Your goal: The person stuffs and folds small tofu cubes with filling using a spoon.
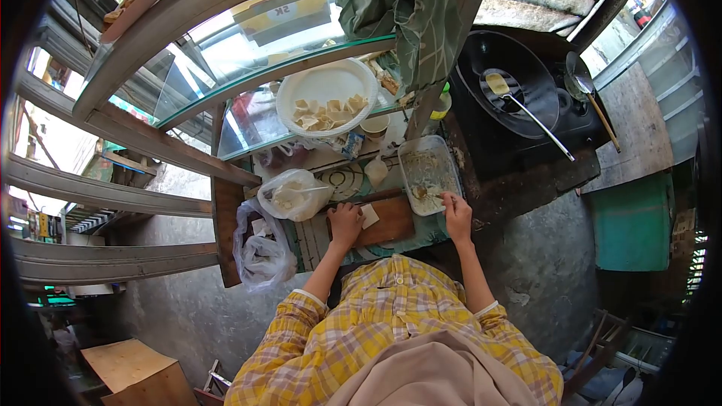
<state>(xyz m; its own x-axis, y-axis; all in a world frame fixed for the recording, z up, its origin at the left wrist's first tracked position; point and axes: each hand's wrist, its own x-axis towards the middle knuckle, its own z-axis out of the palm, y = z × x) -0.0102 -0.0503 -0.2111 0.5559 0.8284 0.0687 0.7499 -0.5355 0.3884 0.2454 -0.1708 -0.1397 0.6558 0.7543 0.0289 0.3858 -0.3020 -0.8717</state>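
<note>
My left hand (345, 224) rests on the left part of a brown wooden cutting board (392, 223), its fingers spread and lightly bent. Just right of those fingers lies a pale square wrapper (369, 216). At the near right corner of a clear plastic tub (431, 163), my right hand (457, 216) is closed on what looks like a spoon (432, 195), its end down in the pale filling. The filling smears the tub's floor and walls. Left of the board sits a plastic-lined bowl (295, 195) of pale mixture with a white utensil in it.
Folded pale pieces fill part of a white plate (328, 79) on the glass shelf. A black wok (508, 84) with a long-handled turner (538, 127) stands on the stove at right. A plastic bag (263, 256) hangs at the counter's left edge. Wooden cabinet rails (113, 192) stick out left.
</note>
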